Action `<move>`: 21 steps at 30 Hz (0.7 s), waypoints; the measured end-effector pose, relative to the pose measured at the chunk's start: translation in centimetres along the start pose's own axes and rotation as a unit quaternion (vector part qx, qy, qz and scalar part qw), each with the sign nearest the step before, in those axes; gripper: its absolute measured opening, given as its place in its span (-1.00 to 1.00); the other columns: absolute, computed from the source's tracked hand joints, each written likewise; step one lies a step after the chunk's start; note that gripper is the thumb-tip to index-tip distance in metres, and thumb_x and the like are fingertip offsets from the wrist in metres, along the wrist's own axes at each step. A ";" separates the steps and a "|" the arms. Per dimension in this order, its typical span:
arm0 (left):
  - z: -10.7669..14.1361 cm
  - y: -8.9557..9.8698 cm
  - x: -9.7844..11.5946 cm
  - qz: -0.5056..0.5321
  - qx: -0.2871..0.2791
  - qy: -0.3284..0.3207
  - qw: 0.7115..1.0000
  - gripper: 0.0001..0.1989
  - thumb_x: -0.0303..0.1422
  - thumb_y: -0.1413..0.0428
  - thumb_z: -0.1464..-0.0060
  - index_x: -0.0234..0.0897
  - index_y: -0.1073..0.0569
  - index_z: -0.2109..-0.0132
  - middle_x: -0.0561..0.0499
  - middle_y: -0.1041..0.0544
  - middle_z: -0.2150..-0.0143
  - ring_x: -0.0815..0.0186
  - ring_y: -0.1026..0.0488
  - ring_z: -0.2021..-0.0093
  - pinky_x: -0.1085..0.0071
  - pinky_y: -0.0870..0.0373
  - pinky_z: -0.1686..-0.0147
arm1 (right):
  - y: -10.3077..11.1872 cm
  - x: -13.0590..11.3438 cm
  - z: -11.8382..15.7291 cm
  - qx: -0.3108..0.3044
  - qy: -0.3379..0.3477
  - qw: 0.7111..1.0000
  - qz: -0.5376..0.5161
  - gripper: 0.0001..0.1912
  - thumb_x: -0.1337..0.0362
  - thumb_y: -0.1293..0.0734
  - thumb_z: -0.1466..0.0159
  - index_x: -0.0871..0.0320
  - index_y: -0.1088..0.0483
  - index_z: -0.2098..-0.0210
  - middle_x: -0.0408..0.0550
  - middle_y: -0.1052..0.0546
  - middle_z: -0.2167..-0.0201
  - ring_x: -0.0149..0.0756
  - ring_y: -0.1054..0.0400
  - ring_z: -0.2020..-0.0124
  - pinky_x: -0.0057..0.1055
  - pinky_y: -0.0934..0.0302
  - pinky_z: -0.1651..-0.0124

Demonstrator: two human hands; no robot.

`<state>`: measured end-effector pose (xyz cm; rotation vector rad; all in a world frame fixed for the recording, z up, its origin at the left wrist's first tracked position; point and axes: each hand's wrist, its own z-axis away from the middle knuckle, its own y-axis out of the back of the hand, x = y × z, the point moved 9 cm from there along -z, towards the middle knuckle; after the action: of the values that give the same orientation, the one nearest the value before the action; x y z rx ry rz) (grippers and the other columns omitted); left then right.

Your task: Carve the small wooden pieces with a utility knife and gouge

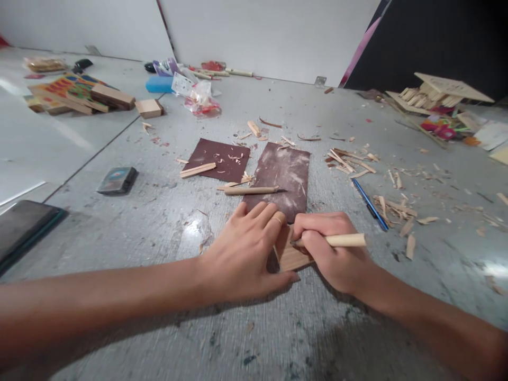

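a small flat piece of pale brown wood (291, 256) is set on the grey, scuffed desk (159, 338) between the two hands, its edges partly covered by them. a slim carving tool with a round pale wooden handle (349, 241) is gripped in the closed right hand (337, 254), pinched between thumb and bent fingers; its dark tip is held at the upper face of the wood, and the handle's end is pointed to the right. the left hand (248, 248) is laid open, palm down, at the left side of the wood, with its thumb spread along the near edge; whether the wood is touched by that thumb cannot be told. a pale yellowish ring (280, 217) is worn on one of its fingers.

just beyond the hands, a larger dark brown sheet of sandpaper (291, 164) is seen, streaked with pale dust. its left edge is crossed by a second tool with a wooden handle and a dark metal tip (252, 190). to the left, a smaller dark brown sheet (222, 151) is scattered with curled shavings. on the right, a shiny blue pen (369, 203) is surrounded by thin pale wood chips (397, 206). a small dark rectangular box (117, 180) is placed well apart, on the left.
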<state>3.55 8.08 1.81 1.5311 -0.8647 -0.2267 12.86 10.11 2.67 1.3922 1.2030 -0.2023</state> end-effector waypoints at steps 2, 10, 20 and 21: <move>-0.1 0.1 -0.3 0.007 0.005 0.002 1.000 -0.53 0.05 -0.19 -0.04 -0.25 -0.28 0.19 -0.09 -0.43 0.15 0.06 -0.38 0.16 0.08 -0.22 0.17 | 0.0 0.0 0.1 0.003 0.011 1.000 -0.008 -0.71 0.44 -0.14 -0.28 0.13 -0.14 0.57 -0.23 -0.22 0.63 -0.43 -0.11 0.57 -0.38 0.00 0.43; -0.3 0.2 -0.6 0.041 -0.004 0.009 0.999 -0.53 0.00 -0.29 0.06 -0.24 -0.29 0.26 -0.04 -0.44 0.18 0.09 -0.39 0.17 0.13 -0.22 0.19 | 0.3 0.0 0.2 0.003 0.013 1.000 -0.019 -0.72 0.45 -0.12 -0.25 0.12 -0.14 0.58 -0.24 -0.21 0.65 -0.43 -0.11 0.60 -0.38 -0.01 0.42; -0.4 0.2 -0.9 0.065 -0.016 0.018 0.998 -0.53 -0.06 -0.34 0.13 -0.24 -0.31 0.26 -0.03 -0.44 0.18 0.11 -0.39 0.17 0.14 -0.26 0.20 | 0.2 0.0 0.3 -0.008 0.012 0.999 -0.029 -0.72 0.45 -0.11 -0.25 0.11 -0.12 0.57 -0.25 -0.19 0.66 -0.43 -0.09 0.60 -0.35 0.02 0.42; -0.4 0.2 -0.9 0.065 -0.016 0.019 0.998 -0.54 -0.08 -0.33 0.12 -0.24 -0.31 0.26 -0.03 -0.44 0.18 0.11 -0.39 0.17 0.14 -0.26 0.19 | 0.2 0.0 0.3 -0.008 0.011 0.999 -0.030 -0.72 0.45 -0.11 -0.25 0.11 -0.12 0.57 -0.25 -0.19 0.66 -0.43 -0.09 0.60 -0.35 0.02 0.42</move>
<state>3.13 8.99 1.75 1.4392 -0.9213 -0.1159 13.16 9.89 2.70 1.3494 1.2619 -0.2201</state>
